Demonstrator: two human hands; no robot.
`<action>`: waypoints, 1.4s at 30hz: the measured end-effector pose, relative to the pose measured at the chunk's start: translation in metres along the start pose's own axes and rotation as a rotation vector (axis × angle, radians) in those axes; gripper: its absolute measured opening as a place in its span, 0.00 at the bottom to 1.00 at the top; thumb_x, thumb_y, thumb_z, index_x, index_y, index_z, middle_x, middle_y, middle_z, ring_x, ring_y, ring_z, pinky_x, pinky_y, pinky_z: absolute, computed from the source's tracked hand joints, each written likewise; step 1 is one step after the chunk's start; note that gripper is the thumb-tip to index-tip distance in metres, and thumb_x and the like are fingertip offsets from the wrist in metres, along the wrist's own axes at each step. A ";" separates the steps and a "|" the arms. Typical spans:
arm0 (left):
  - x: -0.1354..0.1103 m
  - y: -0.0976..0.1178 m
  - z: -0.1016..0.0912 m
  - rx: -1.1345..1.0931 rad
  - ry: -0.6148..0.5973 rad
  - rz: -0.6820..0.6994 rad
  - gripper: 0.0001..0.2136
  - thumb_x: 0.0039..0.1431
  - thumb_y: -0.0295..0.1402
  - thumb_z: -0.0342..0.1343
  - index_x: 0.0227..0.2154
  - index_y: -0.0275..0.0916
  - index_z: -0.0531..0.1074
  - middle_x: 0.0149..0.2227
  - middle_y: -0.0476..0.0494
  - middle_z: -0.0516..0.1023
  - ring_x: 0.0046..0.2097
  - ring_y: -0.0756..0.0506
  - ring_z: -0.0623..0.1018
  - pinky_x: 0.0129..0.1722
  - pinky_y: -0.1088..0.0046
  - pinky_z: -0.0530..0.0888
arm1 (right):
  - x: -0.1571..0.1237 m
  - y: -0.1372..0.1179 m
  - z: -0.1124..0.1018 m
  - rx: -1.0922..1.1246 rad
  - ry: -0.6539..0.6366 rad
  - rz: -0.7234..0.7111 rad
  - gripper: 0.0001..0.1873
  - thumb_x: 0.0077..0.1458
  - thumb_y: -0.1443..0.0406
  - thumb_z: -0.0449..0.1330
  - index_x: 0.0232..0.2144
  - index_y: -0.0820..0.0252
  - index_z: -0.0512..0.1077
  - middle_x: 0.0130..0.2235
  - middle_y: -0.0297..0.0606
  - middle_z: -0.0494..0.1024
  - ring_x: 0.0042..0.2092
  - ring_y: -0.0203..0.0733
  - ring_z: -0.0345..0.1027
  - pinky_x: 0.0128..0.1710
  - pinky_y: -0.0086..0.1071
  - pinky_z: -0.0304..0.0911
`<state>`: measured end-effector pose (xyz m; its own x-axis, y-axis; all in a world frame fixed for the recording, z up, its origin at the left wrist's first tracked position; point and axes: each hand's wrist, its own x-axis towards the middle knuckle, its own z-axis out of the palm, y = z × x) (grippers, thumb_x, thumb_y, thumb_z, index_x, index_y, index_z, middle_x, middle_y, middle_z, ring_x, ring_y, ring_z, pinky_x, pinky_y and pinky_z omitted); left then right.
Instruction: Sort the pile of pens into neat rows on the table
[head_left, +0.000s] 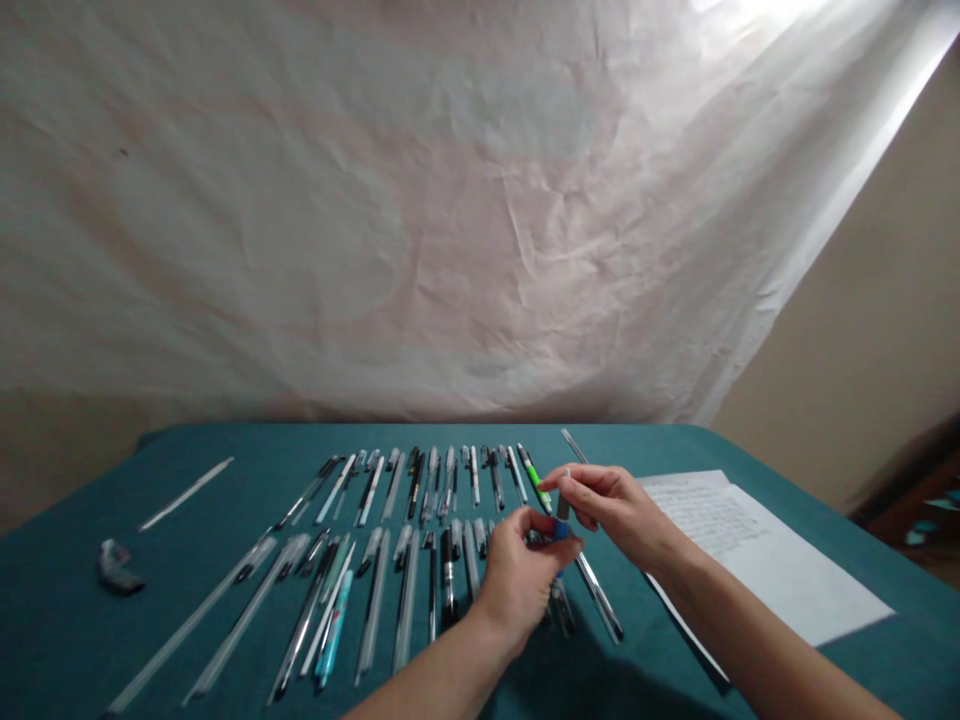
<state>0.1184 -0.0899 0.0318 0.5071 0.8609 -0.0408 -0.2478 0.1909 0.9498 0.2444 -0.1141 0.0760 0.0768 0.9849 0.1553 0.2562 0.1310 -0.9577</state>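
Observation:
Both my hands meet over the middle of a teal-covered table (60, 620). My left hand (521, 575) is closed around the lower part of a short blue and grey pen (562, 522), held upright. My right hand (611, 505) pinches the top of that same pen with fingertips pressed together. Beneath and around the hands lie two rows of several pens (405, 540), mostly clear, white and black, laid side by side. A green pen (534, 478) lies in the far row just left of my right fingers.
A sheet of white paper (765, 555) with faint writing lies at the right. A long white stick (186, 493) and a small crumpled dark object (116, 567) lie at the left. A creased white cloth (420, 200) hangs behind the table.

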 end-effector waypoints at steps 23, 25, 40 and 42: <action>0.009 -0.001 -0.006 -0.491 -0.132 -0.206 0.15 0.49 0.38 0.54 0.38 0.34 0.67 0.40 0.39 0.73 0.40 0.48 0.73 0.41 0.73 0.67 | -0.036 0.021 -0.012 -0.583 -0.258 -0.349 0.23 0.50 0.63 0.55 0.50 0.52 0.61 0.38 0.41 0.70 0.31 0.35 0.66 0.30 0.28 0.62; 0.009 -0.001 -0.006 -0.496 -0.137 -0.201 0.15 0.49 0.38 0.53 0.38 0.34 0.68 0.40 0.39 0.73 0.41 0.47 0.73 0.41 0.73 0.67 | -0.036 0.024 -0.013 -0.612 -0.260 -0.383 0.22 0.51 0.63 0.54 0.50 0.52 0.61 0.41 0.42 0.70 0.32 0.35 0.66 0.32 0.28 0.63; 0.007 -0.006 -0.003 -0.511 -0.199 -0.211 0.14 0.50 0.38 0.52 0.38 0.35 0.66 0.40 0.38 0.73 0.40 0.48 0.73 0.40 0.75 0.67 | -0.040 0.021 -0.012 -0.802 -0.220 -0.491 0.17 0.52 0.64 0.53 0.46 0.55 0.65 0.40 0.44 0.72 0.40 0.42 0.66 0.36 0.32 0.61; 0.006 -0.004 -0.004 -0.483 -0.211 -0.215 0.15 0.50 0.38 0.52 0.39 0.35 0.66 0.40 0.38 0.73 0.39 0.48 0.73 0.39 0.74 0.67 | -0.041 0.014 -0.014 -0.821 -0.256 -0.473 0.18 0.51 0.62 0.54 0.46 0.55 0.66 0.40 0.43 0.72 0.42 0.43 0.65 0.37 0.32 0.61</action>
<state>0.1196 -0.0840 0.0263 0.7298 0.6751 -0.1078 -0.4448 0.5886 0.6750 0.2582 -0.1543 0.0600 -0.3926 0.8586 0.3297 0.8048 0.4942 -0.3286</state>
